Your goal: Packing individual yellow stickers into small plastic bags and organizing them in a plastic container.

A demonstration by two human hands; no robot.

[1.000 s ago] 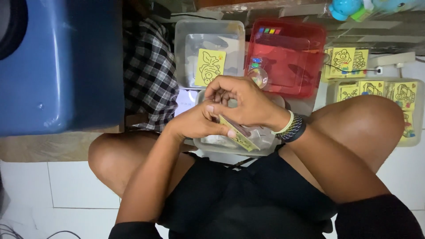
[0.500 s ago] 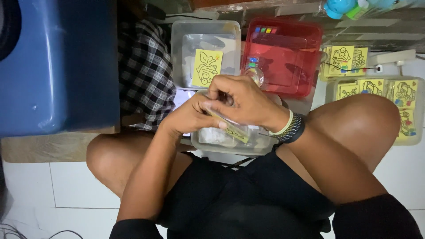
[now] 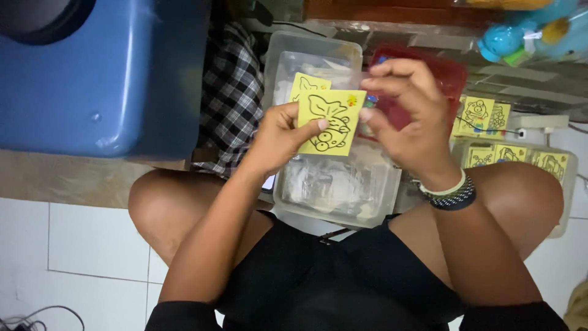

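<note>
My left hand [image 3: 278, 138] pinches a yellow card with a black cartoon outline [image 3: 331, 122] by its left edge and holds it up facing me. My right hand [image 3: 407, 116] hovers at the card's right edge, fingertips close to it, with bands on the wrist. Below the hands a clear plastic box [image 3: 343, 190] with clear packets inside rests between my knees. Behind the held card, another yellow card [image 3: 304, 84] lies in a second clear box [image 3: 309, 55].
A red plastic tray [image 3: 450, 70] stands behind my right hand. More yellow cards [image 3: 487, 113] lie on the right, some in a clear tray [image 3: 554, 165]. A large blue container [image 3: 98, 79] fills the left, with checked cloth [image 3: 233, 98] beside it. White floor tiles lie below.
Both hands have risen from the clear box in my lap. The yellow card, earlier held flat and low between them, is now lifted upright facing me in my left hand.
</note>
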